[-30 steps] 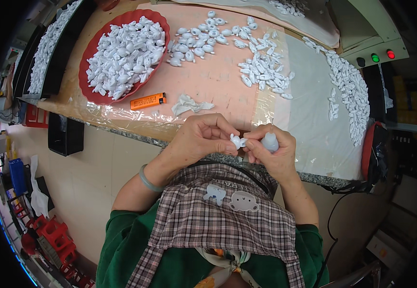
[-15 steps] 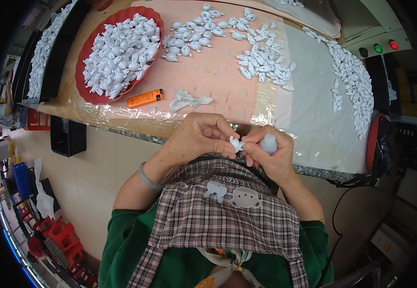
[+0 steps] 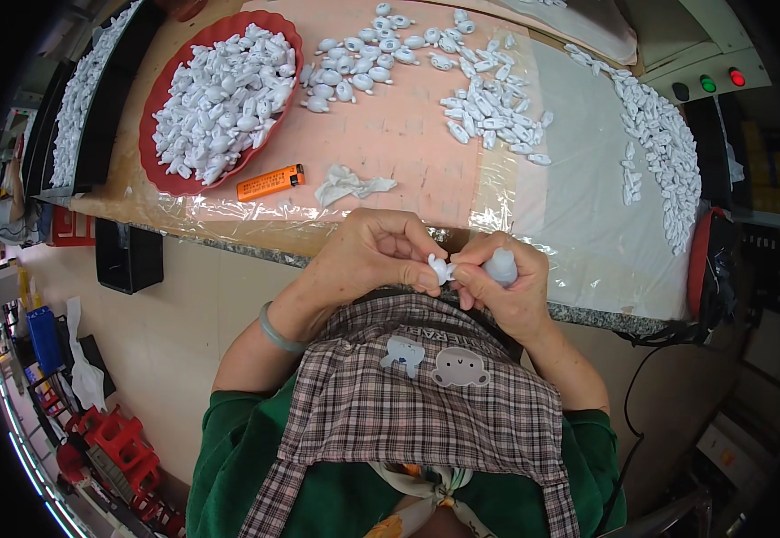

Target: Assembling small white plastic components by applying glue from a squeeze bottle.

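My left hand (image 3: 363,260) pinches a small white plastic figure piece (image 3: 440,269) between thumb and fingers, just above my checked apron at the table's front edge. Against its right side press the thumb and fingertips of my right hand (image 3: 524,291); whether a second small part lies between them is hidden. That same hand also keeps a small translucent squeeze bottle (image 3: 501,267) tucked in the crook of thumb and forefinger. Spread on the pink sheet beyond are loose rounded white pieces (image 3: 345,67) and, to their right, longer white pieces (image 3: 488,112).
A red scalloped bowl (image 3: 149,148) heaped with white pieces stands at the left, beside a black tray (image 3: 103,134). An orange lighter (image 3: 270,182) and crumpled tissue (image 3: 354,185) lie nearer me. More white parts (image 3: 663,152) line the right, below a box with lit buttons (image 3: 707,83).
Both hands stay almost in place, still holding the white piece and the bottle. The view has shifted very slightly.
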`<action>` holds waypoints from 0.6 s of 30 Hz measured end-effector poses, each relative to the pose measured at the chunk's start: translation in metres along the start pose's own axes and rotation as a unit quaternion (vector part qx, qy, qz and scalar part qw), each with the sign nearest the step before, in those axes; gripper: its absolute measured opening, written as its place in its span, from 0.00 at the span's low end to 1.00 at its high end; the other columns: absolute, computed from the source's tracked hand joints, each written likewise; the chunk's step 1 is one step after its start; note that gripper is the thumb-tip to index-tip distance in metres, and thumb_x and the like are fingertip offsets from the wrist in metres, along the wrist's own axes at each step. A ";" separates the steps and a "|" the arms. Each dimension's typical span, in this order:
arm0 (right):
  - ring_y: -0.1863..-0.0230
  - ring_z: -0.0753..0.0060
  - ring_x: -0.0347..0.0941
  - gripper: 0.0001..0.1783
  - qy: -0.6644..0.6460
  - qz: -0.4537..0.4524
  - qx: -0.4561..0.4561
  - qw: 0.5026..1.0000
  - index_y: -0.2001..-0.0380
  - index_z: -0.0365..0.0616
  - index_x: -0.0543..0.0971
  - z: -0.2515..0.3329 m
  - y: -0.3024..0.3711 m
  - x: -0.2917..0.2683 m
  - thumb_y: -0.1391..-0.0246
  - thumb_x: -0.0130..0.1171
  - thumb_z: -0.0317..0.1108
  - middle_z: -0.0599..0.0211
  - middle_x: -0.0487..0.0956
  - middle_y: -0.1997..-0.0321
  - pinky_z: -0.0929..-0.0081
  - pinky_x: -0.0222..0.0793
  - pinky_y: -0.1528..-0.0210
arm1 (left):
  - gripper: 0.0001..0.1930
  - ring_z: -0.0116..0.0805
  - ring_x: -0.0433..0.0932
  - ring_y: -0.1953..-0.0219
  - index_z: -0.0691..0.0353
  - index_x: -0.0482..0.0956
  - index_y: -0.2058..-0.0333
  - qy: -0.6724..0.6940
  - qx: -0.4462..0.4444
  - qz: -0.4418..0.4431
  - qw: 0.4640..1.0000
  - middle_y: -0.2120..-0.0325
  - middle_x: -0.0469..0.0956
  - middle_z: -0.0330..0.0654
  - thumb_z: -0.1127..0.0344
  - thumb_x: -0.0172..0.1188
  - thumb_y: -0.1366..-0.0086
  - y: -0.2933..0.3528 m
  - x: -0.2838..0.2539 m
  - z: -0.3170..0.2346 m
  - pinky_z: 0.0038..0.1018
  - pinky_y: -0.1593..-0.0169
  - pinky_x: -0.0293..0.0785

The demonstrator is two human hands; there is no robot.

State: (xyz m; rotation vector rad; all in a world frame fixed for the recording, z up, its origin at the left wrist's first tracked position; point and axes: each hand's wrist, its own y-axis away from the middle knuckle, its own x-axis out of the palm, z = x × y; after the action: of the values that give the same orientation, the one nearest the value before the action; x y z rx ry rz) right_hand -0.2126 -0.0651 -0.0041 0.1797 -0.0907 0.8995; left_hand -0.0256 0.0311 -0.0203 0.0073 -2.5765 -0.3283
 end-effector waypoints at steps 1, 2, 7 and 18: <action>0.81 0.83 0.72 0.03 0.002 0.001 -0.003 1.000 0.72 0.36 0.76 0.000 0.000 0.000 0.48 0.60 0.20 0.66 0.77 0.76 0.85 0.65 0.82 | 0.10 0.32 0.82 0.68 0.72 0.77 0.65 -0.001 -0.004 -0.002 1.000 0.70 0.81 0.48 0.78 0.67 0.47 0.000 0.001 -0.001 0.24 0.62 0.80; 0.81 0.83 0.72 0.03 0.003 0.002 -0.004 1.000 0.72 0.36 0.76 0.000 0.000 0.000 0.48 0.60 0.20 0.66 0.77 0.76 0.85 0.65 0.82 | 0.10 0.31 0.82 0.68 0.72 0.77 0.65 -0.003 -0.007 -0.003 1.000 0.71 0.81 0.48 0.78 0.67 0.47 0.000 0.001 -0.002 0.23 0.62 0.80; 0.79 0.78 0.75 0.08 0.110 0.020 -0.126 0.986 0.70 0.36 0.77 0.001 -0.003 -0.002 0.54 0.63 0.17 0.61 0.79 0.74 0.84 0.67 0.81 | 0.11 0.29 0.81 0.65 0.70 0.78 0.65 -0.052 0.048 0.009 0.997 0.68 0.81 0.45 0.78 0.67 0.47 0.001 0.001 -0.003 0.22 0.60 0.79; 0.75 0.67 0.78 0.15 0.352 -0.001 -0.382 0.855 0.68 0.43 0.79 0.001 -0.005 -0.005 0.63 0.71 0.23 0.62 0.81 0.73 0.79 0.72 0.77 | 0.11 0.38 0.81 0.61 0.66 0.83 0.66 -0.284 0.228 0.001 0.931 0.64 0.82 0.48 0.76 0.68 0.51 0.002 0.005 -0.008 0.29 0.56 0.78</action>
State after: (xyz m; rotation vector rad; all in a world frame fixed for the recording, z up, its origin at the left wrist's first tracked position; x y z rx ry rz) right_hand -0.2121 -0.0721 -0.0040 -0.8977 0.2394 0.8186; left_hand -0.0252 0.0305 -0.0106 0.0906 -3.1667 0.3306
